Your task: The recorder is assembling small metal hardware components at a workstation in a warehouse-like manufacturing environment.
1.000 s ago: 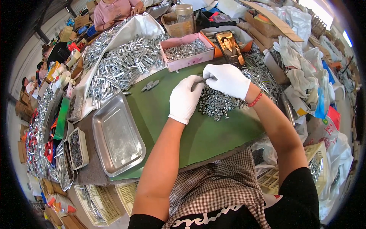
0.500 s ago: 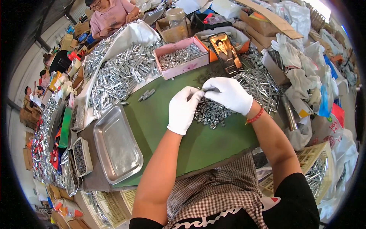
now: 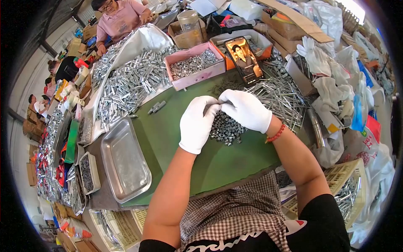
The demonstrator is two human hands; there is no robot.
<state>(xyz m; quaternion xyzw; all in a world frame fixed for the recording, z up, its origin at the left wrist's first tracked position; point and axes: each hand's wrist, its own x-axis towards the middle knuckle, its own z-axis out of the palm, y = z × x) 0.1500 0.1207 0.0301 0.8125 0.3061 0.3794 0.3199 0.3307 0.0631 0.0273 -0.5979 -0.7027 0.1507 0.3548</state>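
My left hand [image 3: 196,126] and my right hand [image 3: 248,111], both in white gloves, meet at the fingertips above the green work surface [image 3: 168,138]. Thumbs and fingers of each are pinched together; whatever is between them is hidden. Right below the hands lies a heap of small grey metal sleeves or nuts [image 3: 228,129]. Beyond my right hand spreads a pile of long thin metal pins [image 3: 279,98]. A few short metal cylinders [image 3: 156,107] lie to the left of my left hand.
A shallow metal tray [image 3: 147,178] sits at left, with a small white bin [image 3: 96,178] beside it. Farther back are a large heap of metal cylinders [image 3: 132,80], a pink box [image 3: 197,77] of small parts, and a propped phone [image 3: 244,61]. A co-worker [image 3: 121,19] sits at far left.
Both hands have come slightly nearer to me, fingertips still together. The view has shifted a little. The co-worker's hand has dropped from the chest to the metal heap.
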